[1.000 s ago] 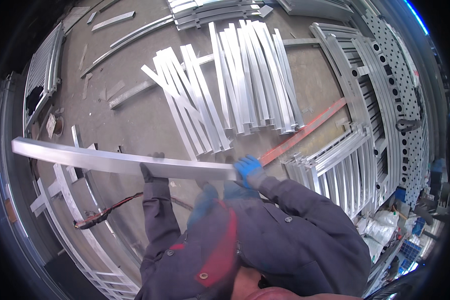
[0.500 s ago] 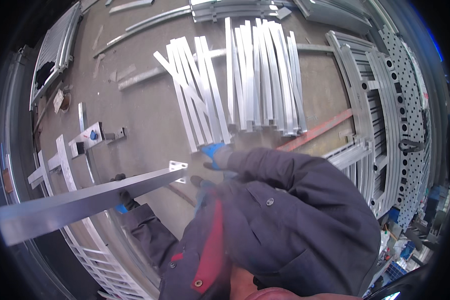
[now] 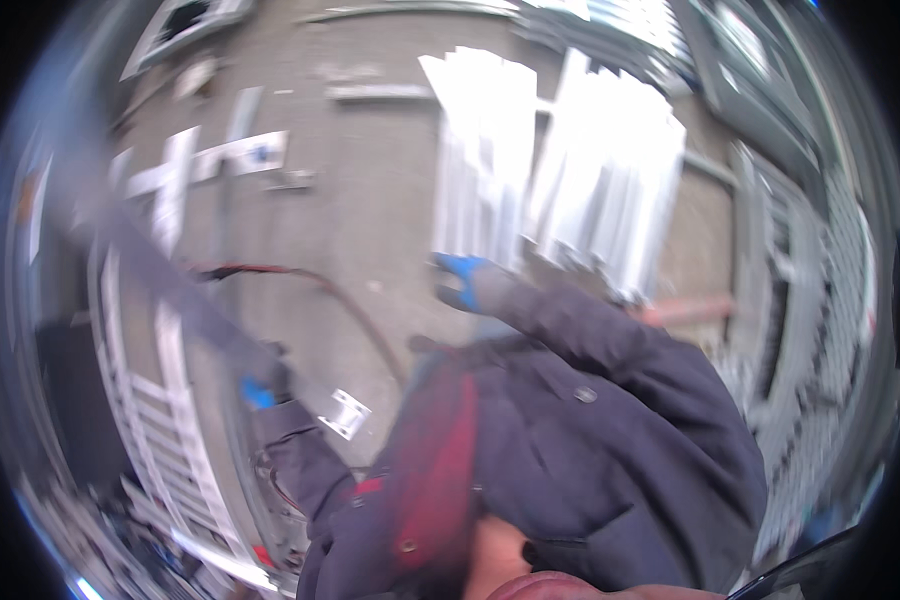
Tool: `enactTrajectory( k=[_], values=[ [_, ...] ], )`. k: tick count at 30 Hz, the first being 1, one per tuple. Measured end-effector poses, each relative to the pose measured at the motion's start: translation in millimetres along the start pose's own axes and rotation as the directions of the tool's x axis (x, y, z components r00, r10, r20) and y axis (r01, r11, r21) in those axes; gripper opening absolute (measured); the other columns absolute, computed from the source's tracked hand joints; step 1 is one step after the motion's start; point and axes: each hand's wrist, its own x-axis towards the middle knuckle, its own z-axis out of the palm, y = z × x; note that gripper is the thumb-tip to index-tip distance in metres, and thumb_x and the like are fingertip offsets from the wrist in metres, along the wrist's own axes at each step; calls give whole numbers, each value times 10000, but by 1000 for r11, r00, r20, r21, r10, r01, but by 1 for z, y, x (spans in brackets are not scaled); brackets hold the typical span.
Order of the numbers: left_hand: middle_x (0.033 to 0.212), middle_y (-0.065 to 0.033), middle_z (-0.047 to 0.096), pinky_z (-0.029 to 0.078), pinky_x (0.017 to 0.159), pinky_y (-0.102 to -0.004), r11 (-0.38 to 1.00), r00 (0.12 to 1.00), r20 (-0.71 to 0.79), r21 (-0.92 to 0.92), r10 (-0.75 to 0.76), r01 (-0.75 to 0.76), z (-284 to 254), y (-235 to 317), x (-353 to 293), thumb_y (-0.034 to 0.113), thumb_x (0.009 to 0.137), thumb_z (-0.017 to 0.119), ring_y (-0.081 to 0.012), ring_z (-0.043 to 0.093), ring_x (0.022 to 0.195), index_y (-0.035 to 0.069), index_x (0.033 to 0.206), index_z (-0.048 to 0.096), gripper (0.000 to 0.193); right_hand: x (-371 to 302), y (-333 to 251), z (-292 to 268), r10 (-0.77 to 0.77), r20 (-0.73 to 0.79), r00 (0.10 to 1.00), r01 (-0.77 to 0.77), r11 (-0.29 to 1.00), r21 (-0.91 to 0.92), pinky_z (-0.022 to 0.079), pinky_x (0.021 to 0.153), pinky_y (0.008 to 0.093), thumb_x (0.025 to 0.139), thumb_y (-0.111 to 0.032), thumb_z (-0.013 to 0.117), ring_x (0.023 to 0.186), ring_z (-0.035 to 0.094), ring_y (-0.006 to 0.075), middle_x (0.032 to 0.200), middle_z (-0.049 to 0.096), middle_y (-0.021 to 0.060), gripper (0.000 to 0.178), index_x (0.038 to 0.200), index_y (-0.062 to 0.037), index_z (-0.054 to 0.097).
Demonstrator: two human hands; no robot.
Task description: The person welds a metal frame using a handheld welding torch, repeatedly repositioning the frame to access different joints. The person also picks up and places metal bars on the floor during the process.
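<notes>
My left hand (image 3: 270, 382), in a blue and dark glove, is closed around a long square metal post (image 3: 195, 295). From the hand the post slants up to the far left, where it blurs. At its near end is a white plate with holes (image 3: 345, 413), close to my left forearm. My right hand (image 3: 462, 280), in a blue and grey glove, hovers by the near ends of the left bundle of silver metal bars (image 3: 485, 165). Its thumb and fingers look spread, with nothing seen between them. Motion softens the picture.
A second bundle of bars (image 3: 605, 180) lies to the right, near a red beam (image 3: 690, 310). A white slatted frame (image 3: 165, 440) stands at lower left. A reddish hose or cable (image 3: 340, 295) curves over the floor. Stacked metal frames (image 3: 770, 270) line the right side.
My view has turned, shifting the bars rightward. The post in my left hand has swung from nearly level to a steep slant, its plate end now nearer me. My right hand remains by the bar ends.
</notes>
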Motion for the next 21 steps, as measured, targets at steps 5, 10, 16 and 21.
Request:
enactTrajectory(
  k=[5, 10, 16, 21],
  values=[
    [852, -63, 717, 533, 656, -342, 583, 963, -182, -812, -197, -34, 23, -29, -57, 174, 760, 800, -163, 676, 746, 33, 962, 713, 261, 54, -94, 38, -12, 40, 999, 5, 988, 155, 477, 1069, 411, 950, -412, 660, 1280, 593, 333, 1361, 618, 210, 694, 1486, -28, 443],
    [971, -127, 719, 568, 734, -370, 617, 976, 101, -761, -192, 200, 32, -83, -121, 330, 636, 948, -207, 695, 866, 6, 1119, 663, 647, 109, -177, 67, -119, 83, 989, 13, 646, 764, 455, 1090, 394, 1008, -407, 597, 1308, 561, 260, 1425, 570, 148, 664, 1518, -32, 398],
    [957, -134, 714, 564, 715, -386, 636, 937, 169, -696, -306, 333, 27, -95, -174, 312, 655, 957, -222, 693, 839, -4, 1126, 655, 642, 169, -218, 92, -276, 118, 954, -33, 296, 955, 441, 1100, 448, 1026, -456, 544, 1298, 557, 237, 1439, 543, 102, 653, 1525, -64, 391],
    [961, -157, 712, 569, 726, -377, 764, 935, -47, -592, -351, 257, 21, -111, -168, 235, 744, 898, -242, 688, 828, -17, 1168, 626, 563, 211, -239, 109, -230, 267, 936, -177, 348, 921, 435, 1105, 446, 967, -455, 622, 1307, 548, 253, 1455, 524, 103, 716, 1517, -60, 389]
  ],
)
